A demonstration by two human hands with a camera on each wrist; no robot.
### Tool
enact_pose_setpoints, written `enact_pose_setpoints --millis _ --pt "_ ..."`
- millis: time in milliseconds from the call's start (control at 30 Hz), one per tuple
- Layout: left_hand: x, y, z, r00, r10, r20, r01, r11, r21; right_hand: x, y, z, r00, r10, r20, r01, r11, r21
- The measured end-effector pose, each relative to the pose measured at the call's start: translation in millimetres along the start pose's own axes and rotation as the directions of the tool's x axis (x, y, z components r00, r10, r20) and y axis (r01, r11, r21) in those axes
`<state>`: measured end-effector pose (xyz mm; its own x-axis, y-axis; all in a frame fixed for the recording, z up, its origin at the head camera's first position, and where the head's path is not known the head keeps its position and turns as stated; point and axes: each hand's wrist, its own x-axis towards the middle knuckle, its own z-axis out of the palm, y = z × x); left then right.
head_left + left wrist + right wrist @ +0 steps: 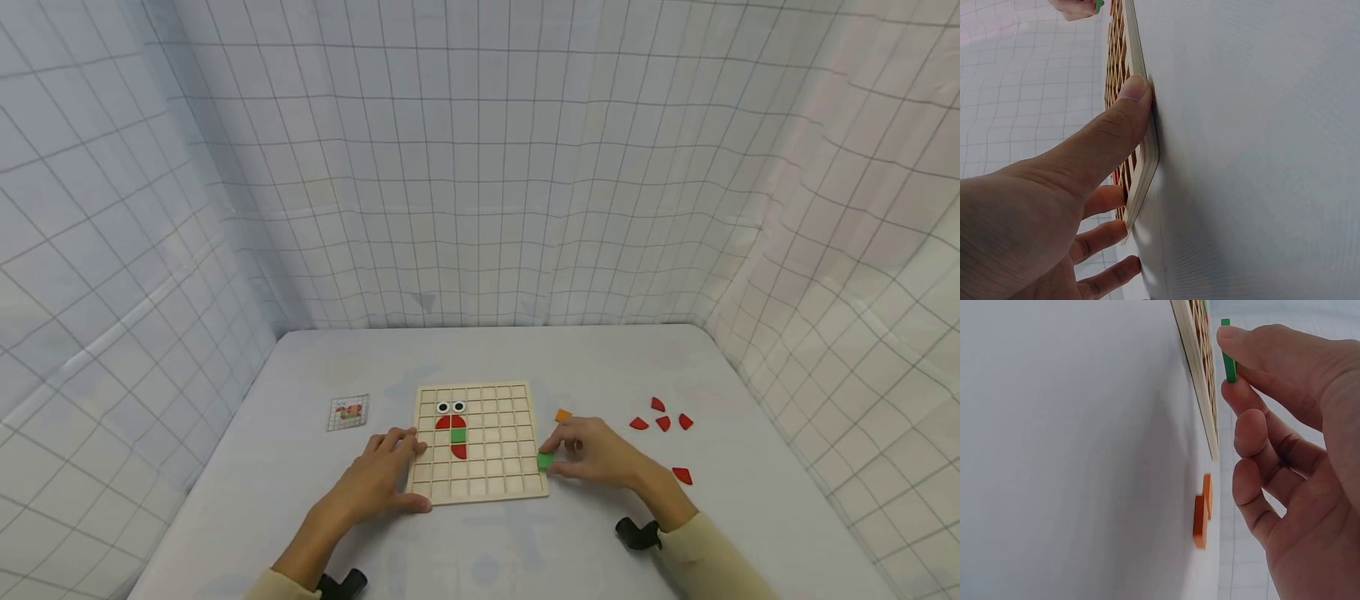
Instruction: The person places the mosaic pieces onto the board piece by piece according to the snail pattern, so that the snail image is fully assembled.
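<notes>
A wooden grid board lies on the table. In its upper left cells sit two eye tiles, two red quarter-round tiles below them, a green square tile, then another red quarter-round tile. My left hand rests at the board's near left corner, its straight thumb against the near edge and its fingers spread along the left edge. Between thumb and index finger, my right hand pinches a green square tile over the board's right edge. The right hand's other fingers curl loosely.
Orange tiles lie just right of the board, partly behind the right hand in the head view. Several red quarter-round tiles are scattered further right. A picture card lies left of the board. Gridded white curtains surround the table.
</notes>
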<state>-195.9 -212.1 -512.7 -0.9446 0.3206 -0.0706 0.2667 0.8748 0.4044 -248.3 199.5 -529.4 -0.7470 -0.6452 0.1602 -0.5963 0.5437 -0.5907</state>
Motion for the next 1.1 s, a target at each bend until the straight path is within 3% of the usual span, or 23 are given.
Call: enact_pose_setpoints --millis 200,500,767,1100 --pt "-0.7 -0.2 0.3 1.000 -0.004 -0.001 0.004 1.000 0.003 19.3 -11.8 10.1 0.999 -0.050 -0.012 0.051 0.998 0.033" --pt "-0.8 0.2 0.5 1.000 -0.009 -0.001 0.009 1.000 -0.002 42.4 -29.9 25.5 0.998 -0.067 0.007 0.066 0.995 0.080" --pt "-1.5 -0.1 0.7 1.000 -0.002 -0.007 0.002 1.000 0.001 60.5 -42.0 41.8 0.997 -0.078 -0.024 0.078 0.997 -0.004" --pt "-0.4 -0.8 1.2 1.000 0.000 -0.006 0.000 1.000 -0.006 73.3 -52.8 57.0 0.999 -0.012 -0.048 0.009 0.998 -0.062"
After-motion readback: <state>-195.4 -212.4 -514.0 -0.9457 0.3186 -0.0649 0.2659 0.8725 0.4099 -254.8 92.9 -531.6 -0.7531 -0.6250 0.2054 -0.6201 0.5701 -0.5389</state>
